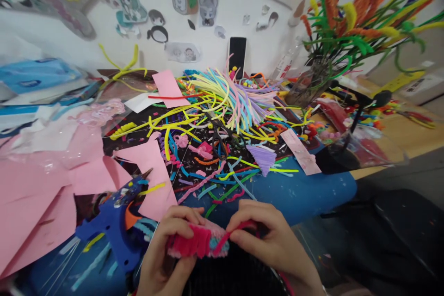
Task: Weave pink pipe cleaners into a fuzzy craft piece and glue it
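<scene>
Close to the camera, my left hand grips a small pipe-cleaner piece, with hot-pink rows on its left part, a light-blue patch at its right and pale-pink fuzzy edges. A hot-pink pipe cleaner crosses the right end of that piece. My right hand pinches this strand between thumb and forefinger, just right of the piece. The strand's far end is partly hidden by the right hand. Left of my hands lies a blue hot glue gun with an orange trigger.
Loose pipe cleaners are heaped mid-table, with scissors among them. Pink paper sheets cover the left side. A vase of fuzzy stems stands back right, near a black stand. A phone leans against the wall.
</scene>
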Available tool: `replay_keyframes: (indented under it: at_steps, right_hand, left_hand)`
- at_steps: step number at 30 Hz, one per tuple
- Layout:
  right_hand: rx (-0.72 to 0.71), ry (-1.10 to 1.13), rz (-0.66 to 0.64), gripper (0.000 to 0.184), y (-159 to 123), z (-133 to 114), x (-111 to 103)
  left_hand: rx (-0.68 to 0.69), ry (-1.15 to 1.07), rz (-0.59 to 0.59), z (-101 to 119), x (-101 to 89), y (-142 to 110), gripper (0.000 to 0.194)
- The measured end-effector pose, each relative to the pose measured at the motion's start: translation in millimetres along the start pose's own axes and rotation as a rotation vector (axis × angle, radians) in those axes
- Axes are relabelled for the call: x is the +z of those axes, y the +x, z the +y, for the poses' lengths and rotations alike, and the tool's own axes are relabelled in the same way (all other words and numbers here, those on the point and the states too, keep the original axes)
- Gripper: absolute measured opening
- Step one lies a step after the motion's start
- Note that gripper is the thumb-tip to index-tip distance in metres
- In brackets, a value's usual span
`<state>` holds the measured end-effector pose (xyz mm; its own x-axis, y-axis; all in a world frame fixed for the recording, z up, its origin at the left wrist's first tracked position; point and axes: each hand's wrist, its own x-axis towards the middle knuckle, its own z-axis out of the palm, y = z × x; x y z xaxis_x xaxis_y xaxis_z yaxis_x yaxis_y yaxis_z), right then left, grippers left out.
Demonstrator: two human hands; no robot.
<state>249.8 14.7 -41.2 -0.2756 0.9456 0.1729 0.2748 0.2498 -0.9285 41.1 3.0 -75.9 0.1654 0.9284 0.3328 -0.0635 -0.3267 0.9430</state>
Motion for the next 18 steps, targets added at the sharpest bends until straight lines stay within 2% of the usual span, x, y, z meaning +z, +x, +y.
replay_keyframes:
  at_steps: [3, 7, 15, 18]
  right_hand:
    - [0.028, 0.068, -0.100, 0.018, 8.3, -0.8, 0.4]
    - [0.119, 0.164, -0.159, 0.019, 14.2, -1.1, 3.2]
    - [0.175, 0.249, -0.180, 0.009, 16.2, -0.5, 9.7]
    - [0.126, 0.204, -0.184, 0.012, 17.6, -0.1, 10.0]
  left_hand:
    - [-0.053, -0.078, -0.031, -1.2, 0.9, -0.5, 0.014]
    - [-0.107, -0.152, -0.058, -1.4, 3.1, -2.0, 0.004]
    - [-0.077, -0.129, -0.049, -0.5, 10.5, -1.4, 0.020]
    - [-0.056, -0.118, -0.036, -1.5, 13.0, 0.0, 0.021]
